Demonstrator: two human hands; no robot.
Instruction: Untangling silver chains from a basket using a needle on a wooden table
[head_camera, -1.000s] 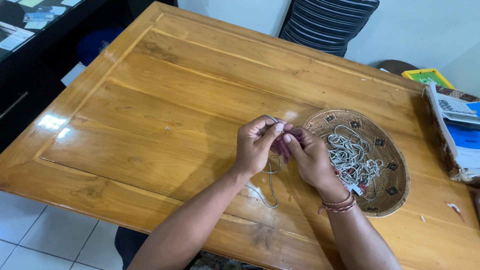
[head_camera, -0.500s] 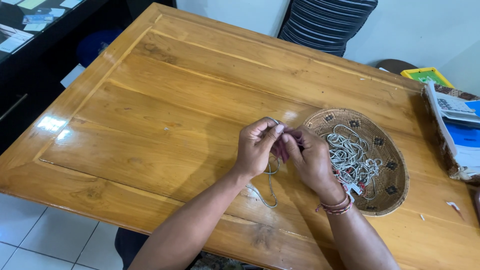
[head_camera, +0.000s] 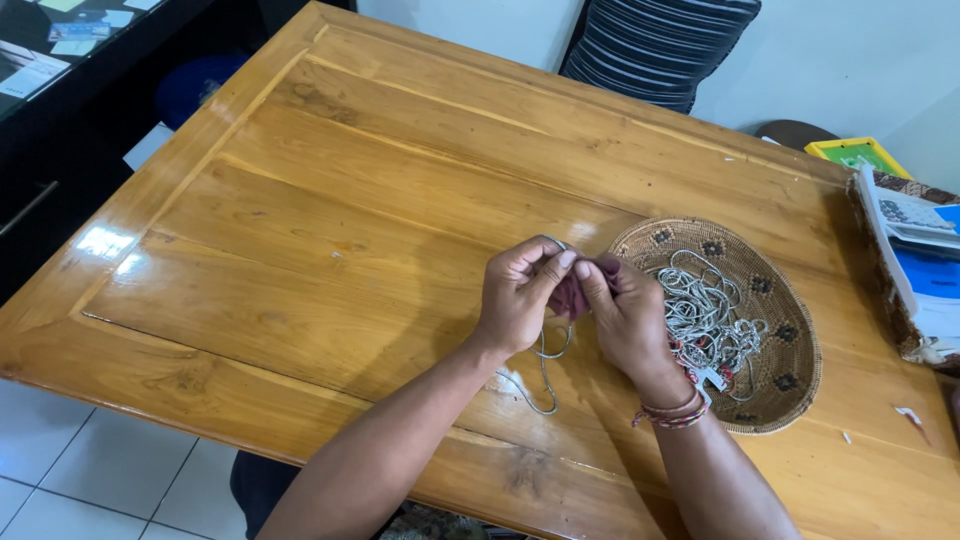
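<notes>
Head view: single camera looking down at a glossy wooden table (head_camera: 330, 250).
Left hand (head_camera: 517, 300): closed, thumb and fingers pinching a thin grey cord (head_camera: 545, 372) at the top.
Right hand (head_camera: 630, 318): closed, fingertips meeting the left hand on the same cord; beaded bracelets (head_camera: 672, 412) at the wrist.
Cord position: between both hands, equally near each; its free length hangs down toward the person, long axis roughly vertical in the picture, ending in a loop on the table.
Basket (head_camera: 790, 340): round, shallow, woven, just right of the right hand.
Basket contents: tangled pale cords (head_camera: 705, 315), thin and flexible.
</notes>
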